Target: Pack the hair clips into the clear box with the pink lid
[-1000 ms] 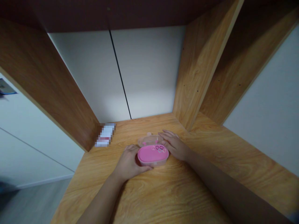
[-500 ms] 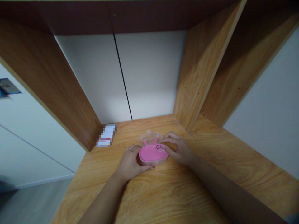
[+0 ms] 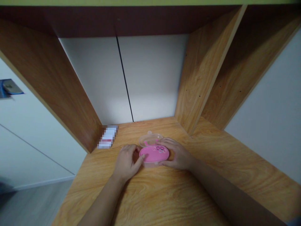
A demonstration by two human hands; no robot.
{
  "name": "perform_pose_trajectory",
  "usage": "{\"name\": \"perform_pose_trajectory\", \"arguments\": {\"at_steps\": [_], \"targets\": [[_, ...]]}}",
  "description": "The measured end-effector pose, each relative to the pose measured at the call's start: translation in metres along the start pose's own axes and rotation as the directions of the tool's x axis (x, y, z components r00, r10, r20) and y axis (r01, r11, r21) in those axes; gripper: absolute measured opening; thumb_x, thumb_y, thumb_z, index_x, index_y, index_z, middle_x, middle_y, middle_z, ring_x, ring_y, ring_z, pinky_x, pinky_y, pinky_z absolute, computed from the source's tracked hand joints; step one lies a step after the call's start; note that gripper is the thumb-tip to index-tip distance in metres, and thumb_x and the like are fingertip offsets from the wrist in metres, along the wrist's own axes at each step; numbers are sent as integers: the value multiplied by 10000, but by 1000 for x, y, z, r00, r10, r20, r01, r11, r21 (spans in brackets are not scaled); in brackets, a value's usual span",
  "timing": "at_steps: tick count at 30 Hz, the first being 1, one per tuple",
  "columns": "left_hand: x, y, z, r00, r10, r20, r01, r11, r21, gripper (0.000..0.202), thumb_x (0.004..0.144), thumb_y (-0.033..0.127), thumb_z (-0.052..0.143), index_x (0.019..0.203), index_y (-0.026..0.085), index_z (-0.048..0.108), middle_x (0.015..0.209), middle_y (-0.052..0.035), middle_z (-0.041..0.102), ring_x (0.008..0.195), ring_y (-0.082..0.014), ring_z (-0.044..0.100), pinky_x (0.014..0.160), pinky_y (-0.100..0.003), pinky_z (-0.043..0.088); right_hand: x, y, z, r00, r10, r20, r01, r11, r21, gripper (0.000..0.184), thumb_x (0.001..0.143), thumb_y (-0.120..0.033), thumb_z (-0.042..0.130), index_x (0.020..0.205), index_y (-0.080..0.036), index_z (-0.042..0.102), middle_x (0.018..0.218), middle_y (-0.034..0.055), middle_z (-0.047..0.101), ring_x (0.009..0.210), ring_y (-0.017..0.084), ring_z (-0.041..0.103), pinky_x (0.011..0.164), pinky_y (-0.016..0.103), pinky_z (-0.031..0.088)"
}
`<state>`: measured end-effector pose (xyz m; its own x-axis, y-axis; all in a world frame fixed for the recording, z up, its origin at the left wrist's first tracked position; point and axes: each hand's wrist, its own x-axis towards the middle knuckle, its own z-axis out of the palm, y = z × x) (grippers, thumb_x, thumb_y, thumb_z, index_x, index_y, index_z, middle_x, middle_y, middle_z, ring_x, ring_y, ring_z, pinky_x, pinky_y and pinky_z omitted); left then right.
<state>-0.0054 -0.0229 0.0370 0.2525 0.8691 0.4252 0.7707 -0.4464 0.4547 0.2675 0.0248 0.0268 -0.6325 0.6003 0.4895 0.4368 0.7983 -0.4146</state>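
A small pink oval box (image 3: 154, 153) sits on the wooden desk (image 3: 164, 194), its clear hinged lid (image 3: 150, 139) folded open behind it. Tiny ring-shaped items lie on the pink inside near its right end. My left hand (image 3: 127, 161) cups the box's left end, fingers curled against its side. My right hand (image 3: 177, 153) wraps round the right end, thumb at the front and fingers along the back edge. Both hands grip the box from opposite sides.
A small blurred white-and-red packet (image 3: 107, 136) lies at the back left of the desk. Wooden side panels (image 3: 58, 91) rise left and right (image 3: 199, 78), with a white back wall (image 3: 145, 75) and a dark shelf overhead. Floor shows beyond the left edge.
My right hand moved from the lid's edge down to grip the box's right end. My left hand shifted its fingers along the left side. The box stayed in place.
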Motion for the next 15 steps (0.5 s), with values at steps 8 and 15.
{"name": "perform_pose_trajectory", "arguments": {"at_steps": [8,15], "targets": [[0,6,5,998,-29,-56,35,994,104,297,907,296,489,621,217,476,615,-22,562,638,-192,543,646,-303,365,3,-5,4,1000,-18,-24,18,1000,9,752,722,-499,820,1370,-214,564,1324,160,640,1238,330,580,1054,549,457],[1,8,3,991,-125,-44,128,988,83,250,861,248,491,613,217,484,601,-21,566,621,-193,549,617,-290,331,5,-7,6,999,28,-42,-29,1000,-8,770,693,-499,838,1358,-202,589,1297,160,664,1236,339,587,1041,548,474]]}}
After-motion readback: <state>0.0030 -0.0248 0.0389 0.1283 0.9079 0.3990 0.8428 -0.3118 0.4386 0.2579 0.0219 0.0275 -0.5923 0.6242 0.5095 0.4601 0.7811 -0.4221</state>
